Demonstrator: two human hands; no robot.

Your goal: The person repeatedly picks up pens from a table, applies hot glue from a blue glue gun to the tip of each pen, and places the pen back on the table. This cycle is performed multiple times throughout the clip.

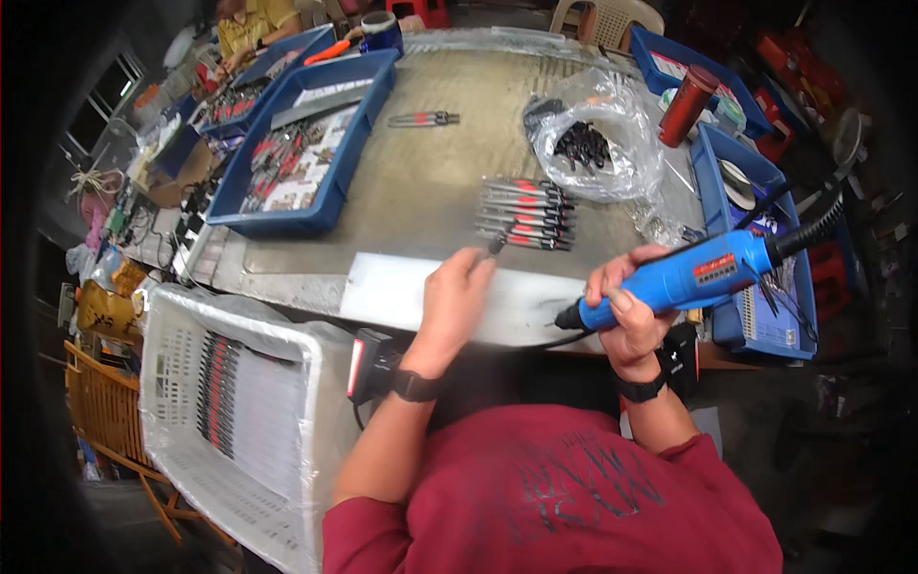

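Note:
My right hand (631, 311) is wrapped round a blue electric screwdriver (674, 282), its black tip pointing left over a white board (382, 287) at the table's near edge. My left hand (454, 301), slightly blurred, is closed above that board. At its fingertips shows a small black part (496, 244); its exact kind I cannot make out. Just beyond those fingers lies a row of several slim grey-and-red hand tools with black ends (528, 212). Farther back, a clear plastic bag (617, 158) stands open around a heap of black parts (581, 146).
A blue tray (359, 158) of tools stands left, another blue tray (803, 306) right, near a red cylinder (688, 105). Two similar tools (424, 120) lie farther back. A white plastic-lined crate (311, 411) with rowed tools sits lower left. Another person (253, 29) is at the far left.

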